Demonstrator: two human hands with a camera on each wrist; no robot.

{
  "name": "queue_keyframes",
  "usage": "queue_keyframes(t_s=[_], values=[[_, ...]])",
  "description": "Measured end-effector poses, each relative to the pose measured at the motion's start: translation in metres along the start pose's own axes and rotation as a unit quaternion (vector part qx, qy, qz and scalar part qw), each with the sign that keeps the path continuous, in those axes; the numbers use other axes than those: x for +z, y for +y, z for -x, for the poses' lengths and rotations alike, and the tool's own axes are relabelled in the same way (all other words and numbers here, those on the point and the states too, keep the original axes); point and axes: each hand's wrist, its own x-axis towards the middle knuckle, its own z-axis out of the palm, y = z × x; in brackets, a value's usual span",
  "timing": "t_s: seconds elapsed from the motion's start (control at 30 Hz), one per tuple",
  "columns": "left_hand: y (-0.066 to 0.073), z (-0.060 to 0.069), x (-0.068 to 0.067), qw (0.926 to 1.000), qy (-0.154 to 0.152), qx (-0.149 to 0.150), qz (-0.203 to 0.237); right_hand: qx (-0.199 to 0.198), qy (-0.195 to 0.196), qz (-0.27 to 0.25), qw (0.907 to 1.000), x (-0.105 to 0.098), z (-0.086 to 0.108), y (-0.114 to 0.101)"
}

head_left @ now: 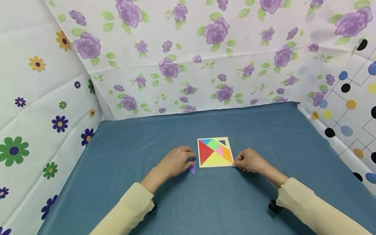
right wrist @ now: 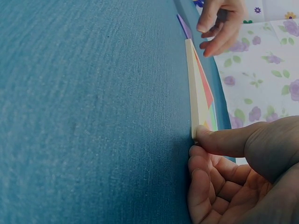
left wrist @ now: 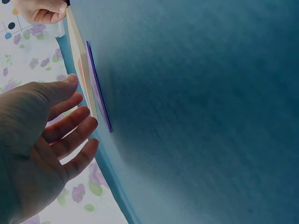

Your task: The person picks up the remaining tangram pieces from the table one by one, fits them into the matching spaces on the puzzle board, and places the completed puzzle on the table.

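Observation:
A square wooden tangram tray [head_left: 198,154] lies on the blue cloth with red, yellow, green, blue, pink and orange pieces fitted in it. Near its upper right corner is a dark gap [head_left: 222,142]. A purple triangle piece [head_left: 192,168] lies flat on the cloth just left of the tray, partly covered in the head view by my left hand [head_left: 177,160]. That hand hovers over the piece with loosely bent fingers, thumb apart from them and holding nothing in the left wrist view. My right hand [head_left: 251,160] pinches the tray's near right corner between thumb and fingers.
Blue cloth [head_left: 141,143] covers the table around the tray. White sheets stand along the sides: purple roses at the back [head_left: 194,75], daisies on the left [head_left: 38,98], coloured dots on the right [head_left: 346,114]. A black device [head_left: 274,207] sits under the right cuff.

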Motion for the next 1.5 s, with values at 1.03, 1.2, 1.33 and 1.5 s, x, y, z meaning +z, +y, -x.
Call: queue_keyframes(t_s=[1.03, 1.2, 1.33, 1.5], values=[[0.011, 0.018, 0.01, 0.9988, -0.022, 0.043, -0.003, 0.003, 0.005, -0.002, 1.0, 0.001, 0.002, 0.001], [0.01, 0.018, 0.011, 0.9985, -0.01, 0.054, -0.004, 0.0, 0.003, 0.001, 1.0, 0.001, 0.002, 0.0], [0.009, 0.018, 0.011, 0.9984, -0.008, 0.055, -0.003, -0.001, 0.004, -0.001, 1.0, 0.001, 0.002, -0.001], [0.008, 0.017, 0.01, 0.9984, -0.002, 0.057, -0.003, 0.003, 0.004, -0.003, 1.0, 0.001, 0.002, -0.003]])
